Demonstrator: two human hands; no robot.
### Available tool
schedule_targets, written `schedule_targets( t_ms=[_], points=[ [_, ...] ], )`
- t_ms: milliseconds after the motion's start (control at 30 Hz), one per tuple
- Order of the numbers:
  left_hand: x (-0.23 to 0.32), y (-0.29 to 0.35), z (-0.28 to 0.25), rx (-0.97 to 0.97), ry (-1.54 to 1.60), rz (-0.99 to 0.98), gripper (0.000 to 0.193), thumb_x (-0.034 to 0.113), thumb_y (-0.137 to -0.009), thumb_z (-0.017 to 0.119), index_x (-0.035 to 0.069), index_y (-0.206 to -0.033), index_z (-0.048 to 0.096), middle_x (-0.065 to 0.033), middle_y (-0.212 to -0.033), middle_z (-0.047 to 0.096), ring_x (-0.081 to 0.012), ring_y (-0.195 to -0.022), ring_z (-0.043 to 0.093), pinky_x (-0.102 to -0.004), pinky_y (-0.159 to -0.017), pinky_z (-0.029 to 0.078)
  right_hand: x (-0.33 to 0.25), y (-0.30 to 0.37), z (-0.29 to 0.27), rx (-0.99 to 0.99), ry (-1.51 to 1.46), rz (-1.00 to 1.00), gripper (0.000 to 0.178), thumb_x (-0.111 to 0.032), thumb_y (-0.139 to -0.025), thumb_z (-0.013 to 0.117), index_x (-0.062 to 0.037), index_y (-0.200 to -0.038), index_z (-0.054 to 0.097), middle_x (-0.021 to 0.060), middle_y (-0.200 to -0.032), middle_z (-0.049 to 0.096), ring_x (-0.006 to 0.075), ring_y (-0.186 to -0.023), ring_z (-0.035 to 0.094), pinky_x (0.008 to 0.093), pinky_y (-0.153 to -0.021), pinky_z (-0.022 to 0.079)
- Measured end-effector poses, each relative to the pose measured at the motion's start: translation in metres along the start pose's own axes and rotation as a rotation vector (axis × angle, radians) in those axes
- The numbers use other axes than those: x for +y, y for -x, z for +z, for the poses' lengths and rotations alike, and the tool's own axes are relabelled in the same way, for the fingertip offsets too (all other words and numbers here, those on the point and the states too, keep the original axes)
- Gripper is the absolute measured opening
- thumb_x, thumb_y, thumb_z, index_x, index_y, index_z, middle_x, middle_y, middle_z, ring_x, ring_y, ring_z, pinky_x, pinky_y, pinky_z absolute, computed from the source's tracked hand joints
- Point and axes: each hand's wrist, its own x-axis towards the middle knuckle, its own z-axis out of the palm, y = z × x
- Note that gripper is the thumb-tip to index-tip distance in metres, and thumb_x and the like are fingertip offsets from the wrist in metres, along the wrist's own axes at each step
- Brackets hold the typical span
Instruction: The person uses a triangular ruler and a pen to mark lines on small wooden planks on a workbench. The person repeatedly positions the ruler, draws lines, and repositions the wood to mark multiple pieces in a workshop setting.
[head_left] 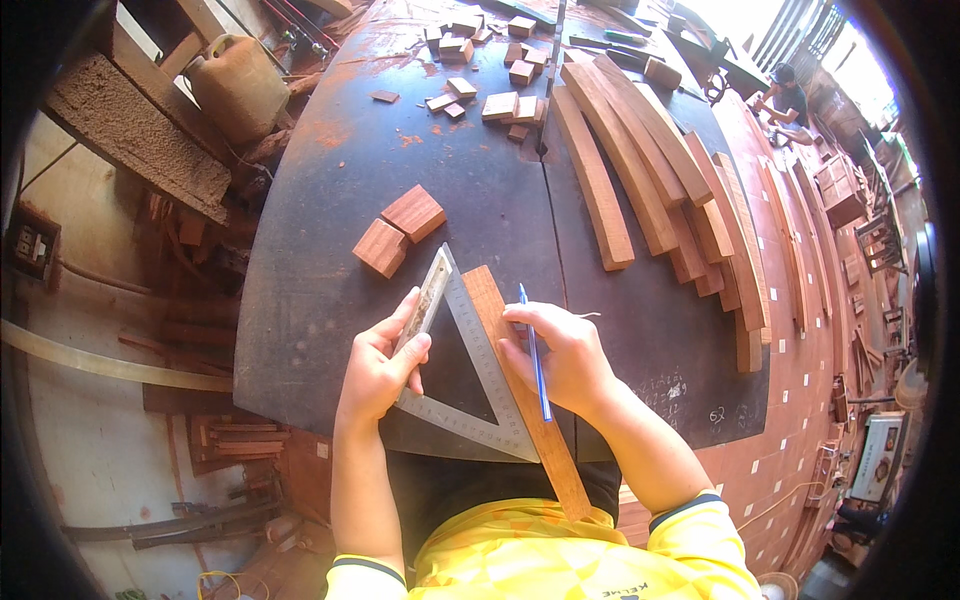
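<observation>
My left hand (372, 372) grips the thick edge of a metal set square (487, 378), thumb on top. The square's long graduated side lies along a narrow reddish-brown wooden strip (548, 445), whose near end sticks out past the table edge toward my body. In my right hand (572, 358) is a blue pen (541, 378), its fingers resting at the strip's right side. The pen slants upward, and I cannot tell whether its writing end touches the wood. Just beyond the square sit two reddish wooden blocks (414, 213), close together.
The dark tabletop (310, 310) has a straight slot (552, 220) running away from me. Long wooden pieces (592, 180) are stacked on its right side. Several small offcuts (500, 106) lie at the far end. Beyond, another person (788, 100) is at far right; a plastic jug (237, 88) stands at left.
</observation>
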Motion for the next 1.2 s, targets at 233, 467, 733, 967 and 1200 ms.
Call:
schedule_targets(
  t_ms=[233,467,733,967,1200],
  points=[
    [0.0006,-0.0013,-0.0016,0.002,0.026,-0.015,0.060,0.005,-0.098,0.070,0.006,-0.156,0.053,-0.0031,-0.082,0.065,-0.0066,-0.054,0.056,-0.0223,-0.048,0.049,-0.0001,-0.0002,0.0000,0.009,0.002,-0.014,0.029,-0.010,-0.088,0.081,-0.0019,-0.113,0.068,0.0173,-0.095,0.072,0.0325,-0.082,0.073,0.0387,-0.076,0.060],
    [0.0006,-0.0017,-0.0011,-0.002,0.023,-0.013,0.061,0.004,-0.098,0.070,0.007,-0.156,0.053,-0.0031,-0.082,0.065,-0.0067,-0.054,0.056,-0.0223,-0.049,0.048,-0.0005,0.0002,0.0011,-0.007,-0.012,-0.012,0.029,-0.009,-0.089,0.081,-0.0027,-0.114,0.068,0.0181,-0.098,0.073,0.0337,-0.083,0.074,0.0387,-0.077,0.060],
    [-0.0002,0.0016,0.0007,0.040,0.012,-0.003,0.060,0.005,-0.098,0.069,0.007,-0.156,0.054,-0.0032,-0.082,0.065,-0.0071,-0.053,0.056,-0.0220,-0.051,0.048,-0.0015,0.0003,0.0023,-0.001,0.003,-0.028,0.031,-0.004,-0.085,0.084,-0.0023,-0.113,0.071,0.0149,-0.100,0.075,0.0245,-0.082,0.075,0.0326,-0.077,0.061],
    [-0.0005,0.0031,-0.0005,0.040,0.012,0.001,0.059,0.005,-0.098,0.069,0.006,-0.155,0.055,-0.0044,-0.082,0.066,-0.0079,-0.052,0.056,-0.0222,-0.051,0.048,-0.0013,0.0003,0.0008,0.002,0.018,-0.034,0.031,-0.004,-0.085,0.084,-0.0028,-0.113,0.071,0.0147,-0.099,0.075,0.0253,-0.082,0.075,0.0330,-0.077,0.061],
    [-0.0025,0.0060,-0.0013,0.067,0.016,-0.001,0.060,0.004,-0.097,0.069,0.005,-0.155,0.054,-0.0051,-0.082,0.066,-0.0083,-0.052,0.057,-0.0227,-0.051,0.048,-0.0024,0.0006,0.0005,0.000,-0.001,-0.024,0.031,-0.005,-0.085,0.084,-0.0030,-0.113,0.071,0.0146,-0.097,0.074,0.0260,-0.082,0.074,0.0331,-0.077,0.061]
  ],
)
